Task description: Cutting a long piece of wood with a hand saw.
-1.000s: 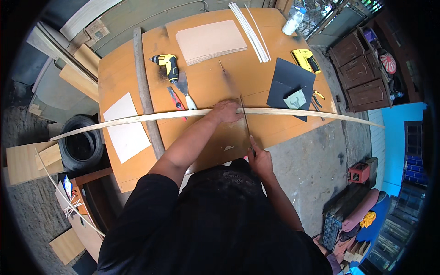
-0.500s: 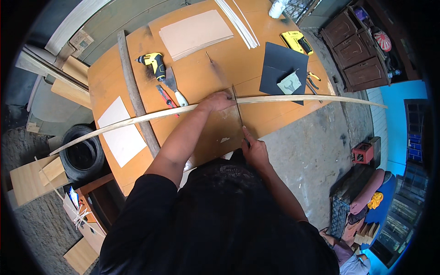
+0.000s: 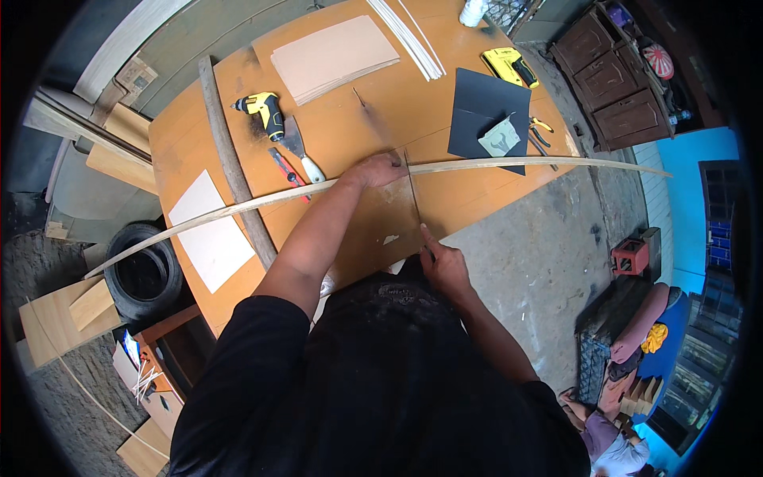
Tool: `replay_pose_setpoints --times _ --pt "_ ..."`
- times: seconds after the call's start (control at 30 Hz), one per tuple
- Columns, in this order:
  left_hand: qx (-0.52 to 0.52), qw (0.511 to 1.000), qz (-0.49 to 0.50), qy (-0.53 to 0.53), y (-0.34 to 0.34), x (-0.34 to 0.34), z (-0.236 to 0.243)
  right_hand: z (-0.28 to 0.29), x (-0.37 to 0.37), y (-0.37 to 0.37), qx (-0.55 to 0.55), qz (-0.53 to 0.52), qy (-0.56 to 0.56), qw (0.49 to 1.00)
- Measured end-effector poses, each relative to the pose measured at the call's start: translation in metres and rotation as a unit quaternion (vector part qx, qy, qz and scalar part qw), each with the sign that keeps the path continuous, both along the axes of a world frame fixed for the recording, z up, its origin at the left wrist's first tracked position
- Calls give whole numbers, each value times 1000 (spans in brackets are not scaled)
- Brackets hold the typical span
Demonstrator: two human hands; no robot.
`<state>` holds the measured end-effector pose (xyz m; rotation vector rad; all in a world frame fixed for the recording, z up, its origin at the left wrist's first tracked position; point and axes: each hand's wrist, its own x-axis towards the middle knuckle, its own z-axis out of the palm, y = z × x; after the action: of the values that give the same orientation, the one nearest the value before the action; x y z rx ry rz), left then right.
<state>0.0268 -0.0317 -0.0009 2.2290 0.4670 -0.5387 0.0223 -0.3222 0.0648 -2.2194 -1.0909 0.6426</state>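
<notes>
A long pale wooden strip [image 3: 477, 164] lies across the table [image 3: 445, 197], overhanging it on both sides. My left hand [image 3: 380, 170] is closed round the strip near its middle and presses it down. Close to those fingers, a handsaw [image 3: 413, 194] crosses the strip, its thin dark blade seen almost edge-on. My right hand [image 3: 447, 269] grips the saw's handle at the table's near edge, index finger stretched along it; the handle is mostly hidden by the hand. How deep the blade sits in the wood I cannot tell.
Left of my hands lie a scraper [image 3: 311, 168], a red cutter [image 3: 288, 172], a cordless drill [image 3: 267, 113] and a rough wooden pole [image 3: 225, 151]. Rightward are black card [image 3: 475, 111], pliers [image 3: 543, 126] and a yellow staple gun [image 3: 509, 67]. A person [image 3: 612, 445] is at the lower right.
My right hand and the saw have shifted slightly toward my body. My left hand stays on the strip. The whole view has moved a little.
</notes>
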Motion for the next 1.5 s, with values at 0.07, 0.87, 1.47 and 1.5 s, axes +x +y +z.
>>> replay_pose_setpoints --times 0.07,0.87,1.47,1.5 --pt "13 1000 7 -20 -1 -3 -1 -3 -8 3 5 1 -3 1000" --pt "42 994 -41 -93 0 -10 -8 5 -2 7 -11 -16 -2 1000" --pt "-8 999 -48 -25 6 -9 -13 -5 1 8 12 -16 -23 1000" --pt "3 1000 -10 -26 -1 -9 -6 -4 4 6 12 -18 -22 1000"
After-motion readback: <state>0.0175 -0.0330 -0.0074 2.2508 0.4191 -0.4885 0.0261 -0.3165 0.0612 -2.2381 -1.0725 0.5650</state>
